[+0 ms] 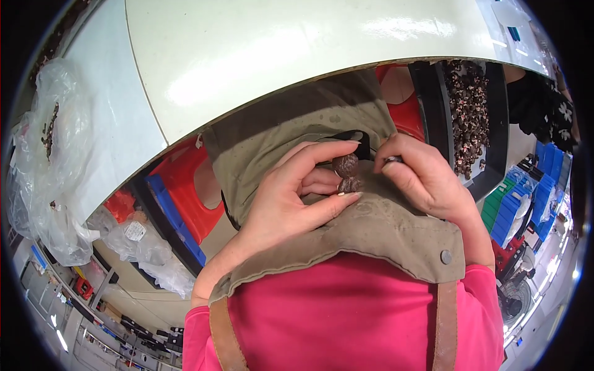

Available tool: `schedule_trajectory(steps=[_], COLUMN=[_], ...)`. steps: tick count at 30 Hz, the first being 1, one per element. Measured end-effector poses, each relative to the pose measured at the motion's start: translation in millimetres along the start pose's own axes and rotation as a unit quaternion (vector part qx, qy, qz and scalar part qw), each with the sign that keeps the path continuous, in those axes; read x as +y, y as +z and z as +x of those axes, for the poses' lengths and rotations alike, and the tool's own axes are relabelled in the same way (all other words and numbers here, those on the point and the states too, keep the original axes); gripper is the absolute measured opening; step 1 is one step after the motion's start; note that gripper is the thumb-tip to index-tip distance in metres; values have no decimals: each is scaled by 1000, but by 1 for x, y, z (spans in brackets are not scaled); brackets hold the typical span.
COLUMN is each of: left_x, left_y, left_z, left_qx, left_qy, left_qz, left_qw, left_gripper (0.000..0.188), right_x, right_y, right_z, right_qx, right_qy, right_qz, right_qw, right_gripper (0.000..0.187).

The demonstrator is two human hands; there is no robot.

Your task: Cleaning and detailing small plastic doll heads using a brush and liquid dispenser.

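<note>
My left hand (297,185) grips a dark brown piece (345,166) between thumb and fingers, above my lap. It looks like two rounded, ridged lumps, one over the other; I cannot tell its kind. To its right my right hand (421,173) is closed, thumb against curled fingers. A small dark shiny thing (393,159) shows at its fingertips, mostly hidden. The two hands are slightly apart. Beneath both lies my olive-brown apron (396,235), with damp-looking spots on it.
A pale glossy table (266,55) curves across in front of me. On the right stands a black tray (495,117) of small brown and pink pieces (467,105). Clear plastic bags (52,154) lie at left. Blue and green bins (507,204) and a person's dark sleeve (538,102) are farther right.
</note>
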State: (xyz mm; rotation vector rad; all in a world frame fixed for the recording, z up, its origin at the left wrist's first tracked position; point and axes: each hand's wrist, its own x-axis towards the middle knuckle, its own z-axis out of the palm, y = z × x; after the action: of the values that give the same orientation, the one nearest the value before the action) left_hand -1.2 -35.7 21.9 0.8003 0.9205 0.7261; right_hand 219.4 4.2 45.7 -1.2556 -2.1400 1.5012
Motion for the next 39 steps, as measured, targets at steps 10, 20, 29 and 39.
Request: schedule_trajectory(steps=[10,20,29,39], left_x=[-2,-6,-3,-3], left_y=[0,-2,-2,-2], left_z=[0,1,-1,-2], left_qx=[-4,-10,-26,-36], left_qy=[15,58,44,28], left_qz=[-2,6,12,17], left_qw=[1000,998,999,999], left_gripper=[56,51,57,57], right_x=[0,-3,-4,-1], right_y=[8,8,7,4], right_z=[9,9,9,13], right_qx=[-83,-87,-83,-91], right_qy=[-26,14,0,-52], right_qz=[-54,-86,-126,-145], right_qw=[995,992,989,984], right_gripper=[23,24,25,33])
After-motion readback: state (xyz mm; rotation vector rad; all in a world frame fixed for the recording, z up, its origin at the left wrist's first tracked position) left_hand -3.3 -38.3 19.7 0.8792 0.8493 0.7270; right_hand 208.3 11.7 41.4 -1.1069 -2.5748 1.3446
